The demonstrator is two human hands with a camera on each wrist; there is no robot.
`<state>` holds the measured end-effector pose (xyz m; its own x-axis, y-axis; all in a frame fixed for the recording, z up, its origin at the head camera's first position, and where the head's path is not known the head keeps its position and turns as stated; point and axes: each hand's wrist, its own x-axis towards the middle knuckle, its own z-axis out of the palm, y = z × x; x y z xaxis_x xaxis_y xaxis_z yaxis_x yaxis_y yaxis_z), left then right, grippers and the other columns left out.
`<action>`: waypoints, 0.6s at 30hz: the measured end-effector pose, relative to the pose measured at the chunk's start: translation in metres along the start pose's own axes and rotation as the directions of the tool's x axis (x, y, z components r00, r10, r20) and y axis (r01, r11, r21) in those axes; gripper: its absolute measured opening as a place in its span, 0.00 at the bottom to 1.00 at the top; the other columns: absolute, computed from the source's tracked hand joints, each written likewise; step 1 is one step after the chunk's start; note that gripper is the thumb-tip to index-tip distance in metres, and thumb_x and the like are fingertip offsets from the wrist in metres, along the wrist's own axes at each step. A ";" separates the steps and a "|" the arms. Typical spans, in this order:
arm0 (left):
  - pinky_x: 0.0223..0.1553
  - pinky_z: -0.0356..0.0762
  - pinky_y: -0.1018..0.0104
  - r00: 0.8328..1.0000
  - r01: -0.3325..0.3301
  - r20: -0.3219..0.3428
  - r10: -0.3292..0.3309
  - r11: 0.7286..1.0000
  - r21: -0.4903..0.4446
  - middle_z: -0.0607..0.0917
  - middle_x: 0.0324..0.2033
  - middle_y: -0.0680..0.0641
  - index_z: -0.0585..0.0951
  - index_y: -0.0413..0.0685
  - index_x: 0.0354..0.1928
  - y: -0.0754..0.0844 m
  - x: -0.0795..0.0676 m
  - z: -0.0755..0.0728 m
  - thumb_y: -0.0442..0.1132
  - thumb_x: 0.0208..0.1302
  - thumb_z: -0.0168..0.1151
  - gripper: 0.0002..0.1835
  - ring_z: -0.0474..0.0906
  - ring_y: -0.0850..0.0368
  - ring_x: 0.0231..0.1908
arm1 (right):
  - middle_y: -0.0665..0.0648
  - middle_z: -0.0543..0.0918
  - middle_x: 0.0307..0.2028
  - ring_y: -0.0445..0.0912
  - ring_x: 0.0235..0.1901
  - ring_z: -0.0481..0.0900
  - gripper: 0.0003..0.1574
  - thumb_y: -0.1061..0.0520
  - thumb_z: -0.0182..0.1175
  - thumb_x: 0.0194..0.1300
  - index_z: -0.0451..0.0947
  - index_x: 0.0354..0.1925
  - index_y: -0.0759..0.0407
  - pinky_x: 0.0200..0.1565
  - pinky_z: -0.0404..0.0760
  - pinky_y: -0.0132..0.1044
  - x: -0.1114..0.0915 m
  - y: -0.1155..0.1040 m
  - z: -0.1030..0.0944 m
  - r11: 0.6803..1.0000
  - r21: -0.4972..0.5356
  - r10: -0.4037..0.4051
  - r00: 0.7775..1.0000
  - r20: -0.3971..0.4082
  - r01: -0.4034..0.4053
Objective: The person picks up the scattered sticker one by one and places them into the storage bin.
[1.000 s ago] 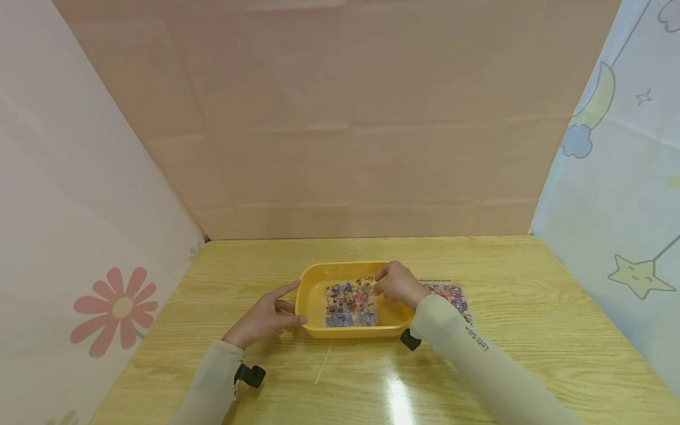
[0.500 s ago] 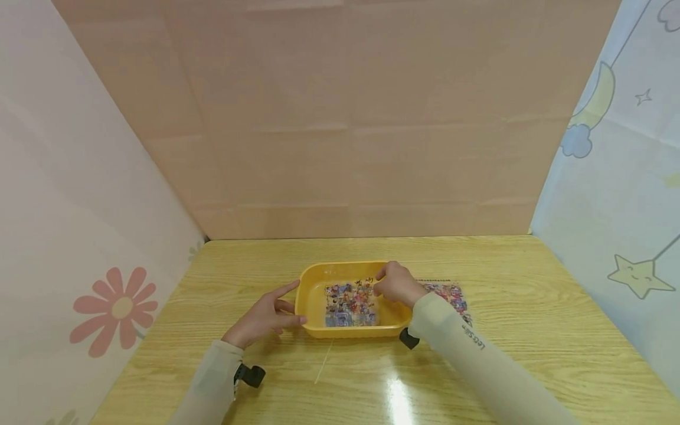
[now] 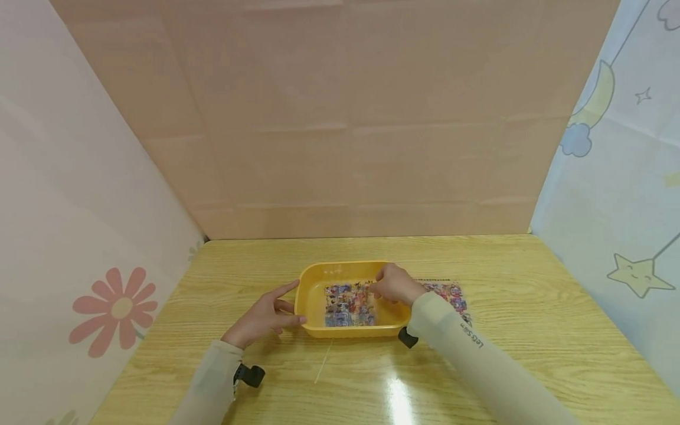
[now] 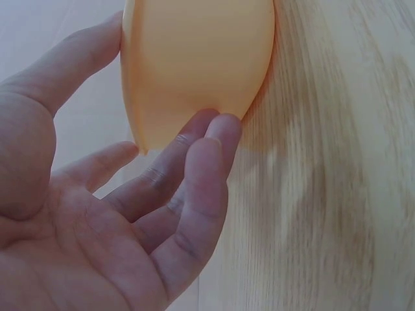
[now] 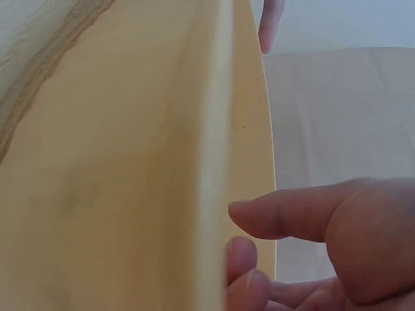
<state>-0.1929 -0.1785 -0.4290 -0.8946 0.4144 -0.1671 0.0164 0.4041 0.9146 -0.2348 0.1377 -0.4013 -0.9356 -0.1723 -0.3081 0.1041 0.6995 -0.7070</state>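
A yellow tray [image 3: 313,295] stands on the table, a flat colourful printed sheet [image 3: 340,307] with small motifs lying in it. At the tray's left end my left hand [image 3: 265,319] is spread. Its thumb [image 4: 91,48] and forefinger touch the rim, while other fingers reach against the outer wall. My right hand [image 3: 398,285] is inside the tray's right half, thumb and forefinger drawn together at the sheet's upper right edge. From the right wrist, the tray wall [image 5: 175,162] hides part of those fingertips, and the thumb [image 5: 279,217] shows above the curled fingers.
Another printed sheet or booklet [image 3: 448,292] with a dotted upper edge lies right of the tray, partly under the right forearm. A thin pale strip [image 3: 323,363] lies in front. Dark wrist devices [image 3: 249,375] sit on both wrists. Panels [image 3: 340,147] enclose the table's back and sides.
My right hand has shifted slightly left and down over the sheet, whose upper right part has moved and lies differently. My left hand and the tray keep their places.
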 end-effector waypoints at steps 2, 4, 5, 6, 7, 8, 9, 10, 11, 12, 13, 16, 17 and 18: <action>0.27 0.79 0.56 1.000 -0.001 0.000 0.001 1.000 0.000 0.86 0.48 0.39 0.55 0.52 0.79 0.000 0.000 0.000 0.45 0.61 0.73 0.50 0.82 0.44 0.36 | 0.53 0.73 0.18 0.43 0.15 0.60 0.21 0.57 0.61 0.71 0.68 0.22 0.58 0.21 0.64 0.35 0.000 0.000 0.001 1.000 0.007 0.005 1.000 0.005 -0.005; 0.27 0.79 0.55 1.000 0.000 0.000 0.000 1.000 -0.001 0.86 0.48 0.39 0.54 0.52 0.79 0.000 0.000 0.000 0.45 0.61 0.73 0.50 0.82 0.43 0.37 | 0.52 0.68 0.14 0.43 0.14 0.58 0.28 0.56 0.61 0.70 0.60 0.17 0.53 0.20 0.63 0.34 0.001 0.000 0.002 1.000 0.010 0.011 1.000 0.007 -0.012; 0.27 0.80 0.55 1.000 -0.001 0.000 0.001 1.000 -0.001 0.86 0.48 0.39 0.54 0.52 0.79 0.000 0.000 0.000 0.45 0.61 0.73 0.50 0.82 0.43 0.37 | 0.51 0.65 0.13 0.42 0.13 0.57 0.31 0.56 0.62 0.70 0.57 0.15 0.52 0.20 0.62 0.34 0.001 0.001 0.002 1.000 0.013 0.012 1.000 0.009 -0.012; 0.27 0.80 0.55 1.000 0.000 0.000 0.000 1.000 -0.001 0.86 0.48 0.39 0.54 0.52 0.79 0.000 0.000 0.000 0.45 0.61 0.73 0.50 0.82 0.43 0.37 | 0.50 0.63 0.12 0.42 0.13 0.57 0.32 0.56 0.62 0.70 0.56 0.15 0.51 0.20 0.62 0.34 0.001 0.001 0.002 1.000 0.015 0.011 1.000 0.012 -0.011; 0.27 0.80 0.55 1.000 0.000 -0.001 0.000 1.000 -0.002 0.86 0.48 0.39 0.54 0.52 0.79 0.000 0.000 0.000 0.45 0.61 0.73 0.50 0.82 0.43 0.37 | 0.50 0.62 0.11 0.42 0.13 0.56 0.33 0.56 0.62 0.70 0.55 0.14 0.51 0.19 0.61 0.34 0.001 0.001 0.003 1.000 0.020 0.010 1.000 0.015 -0.010; 0.27 0.80 0.55 1.000 0.000 -0.001 0.000 1.000 -0.001 0.86 0.48 0.39 0.54 0.52 0.79 0.000 0.000 0.000 0.45 0.61 0.73 0.50 0.82 0.43 0.37 | 0.50 0.61 0.11 0.42 0.12 0.56 0.34 0.56 0.62 0.70 0.55 0.14 0.51 0.19 0.61 0.35 0.002 0.001 0.003 1.000 0.021 0.008 1.000 0.016 -0.008; 0.27 0.80 0.55 1.000 0.000 -0.001 0.000 1.000 -0.002 0.86 0.48 0.39 0.54 0.52 0.79 0.000 0.000 0.000 0.45 0.61 0.73 0.50 0.82 0.43 0.36 | 0.50 0.61 0.11 0.42 0.12 0.55 0.34 0.56 0.62 0.70 0.55 0.13 0.51 0.19 0.61 0.35 0.002 0.001 0.003 1.000 0.022 0.005 1.000 0.018 -0.005; 0.27 0.80 0.55 1.000 0.000 -0.002 0.000 1.000 -0.002 0.86 0.48 0.39 0.54 0.52 0.79 0.001 0.000 0.000 0.45 0.61 0.73 0.50 0.82 0.43 0.36 | 0.50 0.61 0.11 0.42 0.12 0.55 0.34 0.56 0.63 0.70 0.55 0.13 0.51 0.19 0.61 0.35 0.002 0.001 0.003 1.000 0.024 0.001 1.000 0.019 -0.002; 0.27 0.80 0.55 1.000 0.001 -0.003 -0.001 1.000 -0.002 0.86 0.48 0.39 0.54 0.51 0.79 0.001 0.000 0.000 0.45 0.61 0.73 0.50 0.82 0.44 0.36 | 0.50 0.60 0.10 0.42 0.12 0.55 0.34 0.56 0.63 0.70 0.55 0.13 0.51 0.19 0.61 0.35 0.002 0.001 0.003 1.000 0.025 0.000 1.000 0.022 -0.001; 0.27 0.80 0.55 1.000 0.001 -0.003 -0.001 1.000 -0.001 0.86 0.48 0.39 0.54 0.51 0.79 0.001 0.000 0.000 0.45 0.61 0.73 0.50 0.82 0.44 0.36 | 0.49 0.60 0.10 0.42 0.12 0.54 0.34 0.55 0.63 0.70 0.55 0.13 0.51 0.19 0.61 0.35 0.002 0.001 0.003 1.000 0.028 0.001 1.000 0.021 -0.001; 0.27 0.80 0.55 1.000 0.002 -0.004 -0.002 1.000 0.000 0.86 0.48 0.39 0.54 0.51 0.79 0.001 0.000 0.000 0.45 0.61 0.73 0.50 0.82 0.44 0.36 | 0.50 0.60 0.10 0.42 0.11 0.54 0.34 0.55 0.63 0.69 0.56 0.12 0.51 0.19 0.61 0.36 0.003 0.002 0.003 0.999 0.032 0.000 1.000 0.018 -0.001; 0.27 0.80 0.55 1.000 0.005 -0.006 -0.005 1.000 0.002 0.86 0.48 0.39 0.54 0.52 0.79 0.001 0.000 0.001 0.45 0.61 0.73 0.50 0.82 0.44 0.36 | 0.50 0.60 0.10 0.43 0.11 0.54 0.35 0.54 0.64 0.69 0.57 0.12 0.52 0.18 0.61 0.36 0.002 0.001 0.004 0.999 0.032 0.003 1.000 0.008 -0.003; 0.27 0.79 0.55 1.000 0.006 -0.007 -0.006 1.000 0.002 0.86 0.48 0.39 0.54 0.52 0.79 0.001 0.000 0.001 0.45 0.61 0.73 0.50 0.82 0.44 0.36 | 0.49 0.60 0.10 0.43 0.11 0.55 0.35 0.53 0.65 0.68 0.57 0.11 0.51 0.18 0.61 0.36 0.002 0.001 0.004 1.000 0.028 0.006 1.000 0.005 -0.007; 0.27 0.79 0.55 1.000 0.006 -0.008 -0.006 1.000 0.003 0.86 0.48 0.39 0.54 0.52 0.79 0.001 0.000 0.001 0.45 0.61 0.73 0.50 0.82 0.44 0.37 | 0.49 0.60 0.10 0.43 0.11 0.55 0.35 0.53 0.65 0.68 0.56 0.11 0.51 0.18 0.61 0.36 0.002 0.001 0.005 1.000 0.024 0.009 1.000 0.001 -0.009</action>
<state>-0.1925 -0.1776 -0.4281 -0.8983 0.4053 -0.1696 0.0122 0.4090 0.9125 -0.2351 0.1347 -0.4056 -0.9342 -0.1665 -0.3154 0.1209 0.6841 -0.7193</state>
